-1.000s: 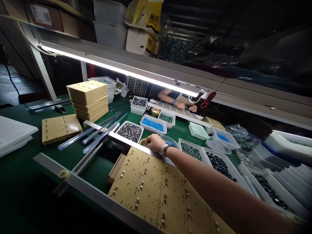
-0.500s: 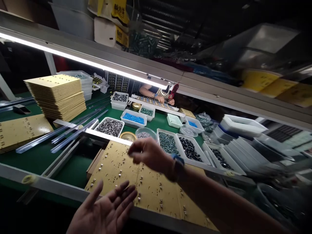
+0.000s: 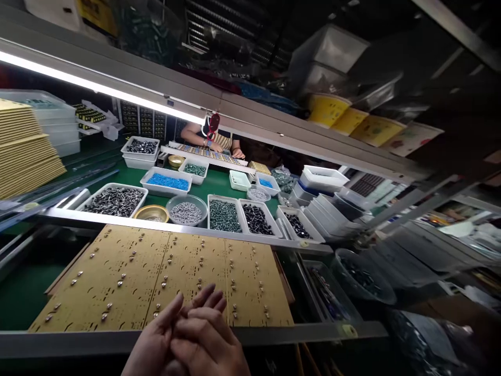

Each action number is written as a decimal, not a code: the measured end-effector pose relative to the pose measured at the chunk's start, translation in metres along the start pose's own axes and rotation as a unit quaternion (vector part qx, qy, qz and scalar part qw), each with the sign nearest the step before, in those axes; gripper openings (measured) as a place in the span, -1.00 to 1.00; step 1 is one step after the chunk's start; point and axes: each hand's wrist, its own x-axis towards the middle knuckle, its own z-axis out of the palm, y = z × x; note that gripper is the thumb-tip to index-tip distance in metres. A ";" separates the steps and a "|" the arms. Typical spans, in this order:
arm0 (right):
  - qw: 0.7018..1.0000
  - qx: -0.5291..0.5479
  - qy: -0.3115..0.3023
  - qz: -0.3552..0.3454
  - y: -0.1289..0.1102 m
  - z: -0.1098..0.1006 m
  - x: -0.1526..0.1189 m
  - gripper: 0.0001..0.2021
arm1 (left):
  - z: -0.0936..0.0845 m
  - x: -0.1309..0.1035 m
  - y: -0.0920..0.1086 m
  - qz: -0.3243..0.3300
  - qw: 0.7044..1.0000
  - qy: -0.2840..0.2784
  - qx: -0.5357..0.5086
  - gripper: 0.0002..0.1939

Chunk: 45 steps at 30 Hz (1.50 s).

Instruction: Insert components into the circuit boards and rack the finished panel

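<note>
On your green counter (image 3: 219, 184), at the centre of the frame, there lie white trays (image 3: 167, 181) and a brass bowl (image 3: 177, 162).

The flat tan perforated boards (image 3: 180, 266) look smooth and matt, dotted with shiny metal pins; the round gold-coloured metal bowl (image 3: 138, 213) is glossy, the rectangular white bins (image 3: 167, 191) plastic.
</note>
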 end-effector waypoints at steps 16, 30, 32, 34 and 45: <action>0.874 -0.014 -0.042 0.484 0.125 -0.141 -0.008 -0.53 | 0.005 0.006 0.003 -0.079 0.996 0.001 0.038 -0.40; 0.832 0.140 -0.035 0.535 0.127 -0.139 0.007 -0.49 | 0.007 0.006 0.005 -0.084 0.996 0.004 0.033 -0.42; 0.837 0.136 -0.035 0.529 0.127 -0.139 0.007 -0.49 | 0.007 0.004 0.004 -0.080 0.996 0.004 0.025 -0.41; 0.841 0.130 -0.037 0.524 0.128 -0.139 0.005 -0.48 | 0.007 0.002 0.004 -0.073 0.997 0.002 0.019 -0.39; 0.907 -0.168 -0.062 0.381 0.114 -0.141 0.004 -0.62 | 0.009 -0.002 0.006 -0.044 0.999 -0.010 -0.025 -0.32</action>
